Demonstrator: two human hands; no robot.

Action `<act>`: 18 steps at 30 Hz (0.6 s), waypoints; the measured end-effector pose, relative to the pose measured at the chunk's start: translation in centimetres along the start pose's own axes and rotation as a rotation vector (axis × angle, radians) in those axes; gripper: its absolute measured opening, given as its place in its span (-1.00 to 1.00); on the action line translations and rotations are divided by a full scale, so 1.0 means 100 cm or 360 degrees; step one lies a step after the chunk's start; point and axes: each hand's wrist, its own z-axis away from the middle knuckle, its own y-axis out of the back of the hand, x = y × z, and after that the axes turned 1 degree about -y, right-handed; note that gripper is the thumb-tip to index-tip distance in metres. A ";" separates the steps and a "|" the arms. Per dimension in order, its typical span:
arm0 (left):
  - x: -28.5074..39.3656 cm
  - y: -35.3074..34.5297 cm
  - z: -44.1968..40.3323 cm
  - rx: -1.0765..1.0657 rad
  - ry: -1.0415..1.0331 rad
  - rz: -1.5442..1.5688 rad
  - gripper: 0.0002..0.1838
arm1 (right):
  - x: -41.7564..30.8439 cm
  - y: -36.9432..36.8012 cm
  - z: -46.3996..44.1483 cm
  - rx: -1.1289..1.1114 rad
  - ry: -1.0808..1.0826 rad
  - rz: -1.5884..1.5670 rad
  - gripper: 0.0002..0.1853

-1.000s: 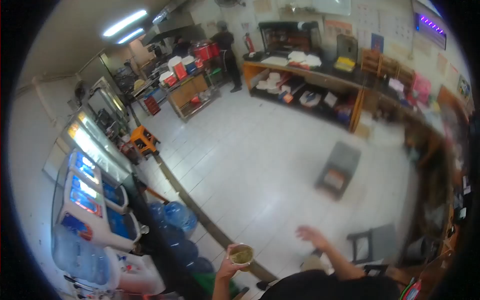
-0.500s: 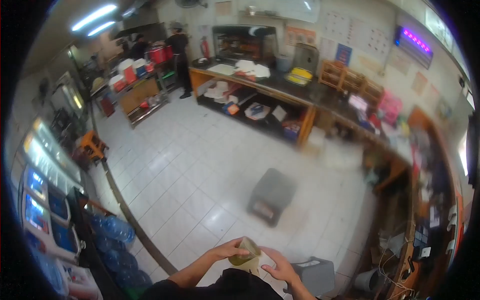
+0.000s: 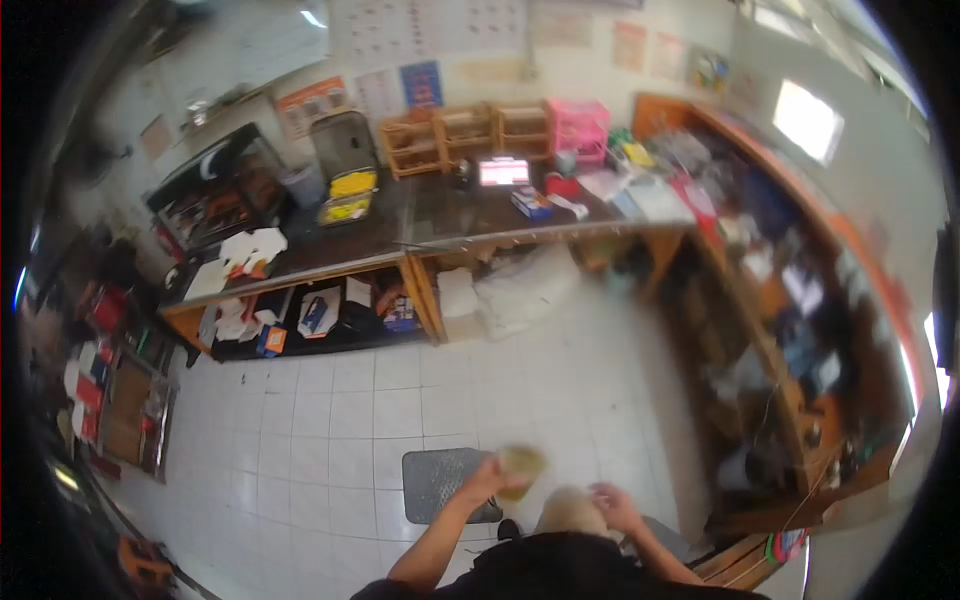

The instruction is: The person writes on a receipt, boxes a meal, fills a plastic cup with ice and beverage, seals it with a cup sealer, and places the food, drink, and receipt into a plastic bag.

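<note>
My left hand (image 3: 484, 478) is closed on a see-through, yellowish-green container (image 3: 524, 466), blurred by motion, holding it out in front of me above the floor. My right hand (image 3: 618, 508) is lower and to the right, its fingers curled. Beside those fingers, close to my black shirt, is a rounded pale beige item (image 3: 568, 512); its kind is unclear, and I cannot tell whether the right hand grips it. A grey step stool (image 3: 436, 484) stands on the floor just left of the container.
A long dark counter (image 3: 385, 228) runs along the wall, with wooden racks (image 3: 465, 138), a pink rack (image 3: 578, 130) and a yellow-filled case (image 3: 350, 196). A cluttered wooden bench (image 3: 790, 370) lines the right side. An orange stool (image 3: 145, 562) is at lower left.
My view has swung right, toward the counter and bench. The container in my left hand has moved away from the beige item, up and forward. My right hand's fingers, spread before, are now curled.
</note>
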 end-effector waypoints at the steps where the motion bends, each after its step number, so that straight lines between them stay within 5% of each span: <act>1: 0.029 0.008 -0.044 0.0066 0.0078 0.0153 -0.31 | 0.018 0.023 -0.038 0.0063 -0.0346 0.0076 -0.74; 3: 0.031 0.025 -0.135 0.0091 -0.0116 0.0264 -0.32 | 0.121 0.044 -0.086 -0.0093 -0.0416 0.0495 -0.65; 5: 0.022 0.039 -0.223 0.0133 -0.0279 0.0432 -0.33 | 0.217 0.059 -0.111 -0.0248 0.0496 0.0805 -0.59; 10: 0.067 0.059 -0.370 0.0621 -0.0415 0.0627 -0.37 | 0.222 0.161 -0.255 -0.0789 0.0000 0.0833 -0.56; 12: 0.094 0.072 -0.422 0.0852 -0.0460 0.0665 -0.36 | 0.198 0.185 -0.296 -0.1054 -0.0252 0.0819 -0.53; 14: 0.113 0.102 -0.472 0.1173 -0.0629 0.0242 -0.35 | 0.144 0.228 -0.368 -0.0639 -0.0030 0.0292 -0.72; 15: 0.130 0.114 -0.494 0.1211 -0.0634 0.0362 -0.34 | 0.100 0.260 -0.413 -0.0512 0.0254 0.0594 -0.77; 16: 0.149 0.131 -0.521 0.1251 -0.0649 0.0482 -0.32 | 0.054 0.287 -0.458 -0.0415 -0.0091 0.0188 -0.78; 18: 0.197 0.153 -0.567 0.1386 -0.0760 0.0622 -0.28 | -0.035 0.328 -0.546 -0.0233 -0.0218 0.0467 -0.76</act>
